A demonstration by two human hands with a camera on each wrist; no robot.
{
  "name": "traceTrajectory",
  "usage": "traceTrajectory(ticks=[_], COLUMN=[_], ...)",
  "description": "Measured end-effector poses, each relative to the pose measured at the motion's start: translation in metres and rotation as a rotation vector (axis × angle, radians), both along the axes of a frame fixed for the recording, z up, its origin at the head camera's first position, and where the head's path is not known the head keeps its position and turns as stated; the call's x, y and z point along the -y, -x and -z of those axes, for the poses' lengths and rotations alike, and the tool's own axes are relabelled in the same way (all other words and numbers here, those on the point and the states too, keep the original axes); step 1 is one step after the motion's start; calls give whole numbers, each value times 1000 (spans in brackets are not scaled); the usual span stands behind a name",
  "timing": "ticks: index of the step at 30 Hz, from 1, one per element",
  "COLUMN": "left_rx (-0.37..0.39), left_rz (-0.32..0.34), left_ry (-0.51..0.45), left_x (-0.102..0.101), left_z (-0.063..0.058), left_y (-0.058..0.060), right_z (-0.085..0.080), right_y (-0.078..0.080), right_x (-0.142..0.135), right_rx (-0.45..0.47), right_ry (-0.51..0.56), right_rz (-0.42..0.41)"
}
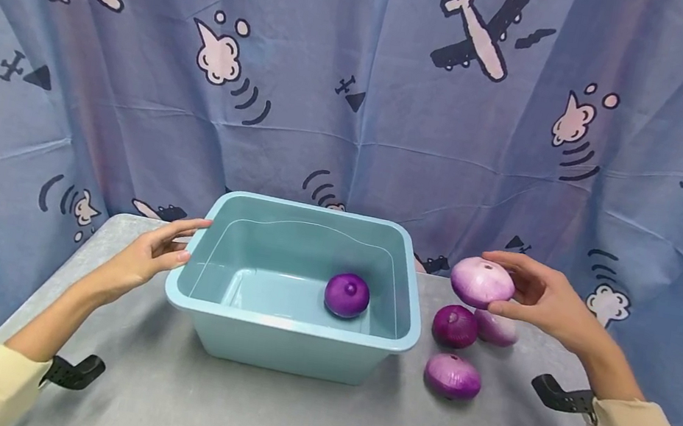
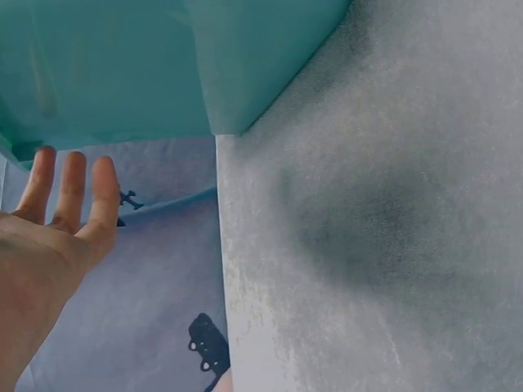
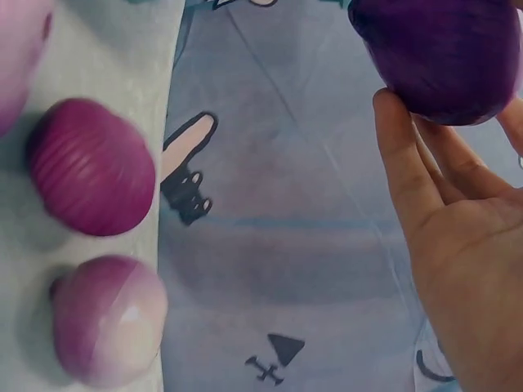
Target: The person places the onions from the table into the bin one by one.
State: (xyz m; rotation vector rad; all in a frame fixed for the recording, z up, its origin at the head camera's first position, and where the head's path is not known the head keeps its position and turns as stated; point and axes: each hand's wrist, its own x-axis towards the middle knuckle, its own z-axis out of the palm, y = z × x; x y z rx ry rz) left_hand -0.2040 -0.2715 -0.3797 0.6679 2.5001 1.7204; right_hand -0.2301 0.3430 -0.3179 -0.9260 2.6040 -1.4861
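My right hand point(image 1: 550, 300) holds a pale purple onion point(image 1: 481, 281) above the table, with thumb and fingers at its right side. In the right wrist view the fingers point(image 3: 398, 139) reach up to the held onion's dark purple underside. My left hand point(image 1: 141, 257) is at the left rim of a light blue plastic basin point(image 1: 290, 325), fingers fairly straight, fingertips at the edge. Inside the basin, on the right, lies one dark purple onion point(image 1: 347, 295). Beneath the raised onion, a deep purple onion point(image 1: 455, 326), a paler one point(image 1: 496, 328) and another purple one point(image 1: 452, 377) sit on the table.
The grey table point(image 1: 295, 422) supports the basin and the loose onions to its right. Behind it hangs a blue curtain point(image 1: 313, 52) printed with airplanes and clouds. A black wrist mount point(image 1: 561, 395) juts from the right sleeve, another point(image 1: 75, 372) from the left.
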Motion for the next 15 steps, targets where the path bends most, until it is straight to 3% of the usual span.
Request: traceTrajectory(ticks=[15], left_rx=[-7], left_rz=[7], left_ry=[-12], left_x=[0], left_z=[2], left_y=[0], right_z=[-11], right_y=[13], right_x=[34], right_rx=[-8], right_ry=[65], right_rz=[-91])
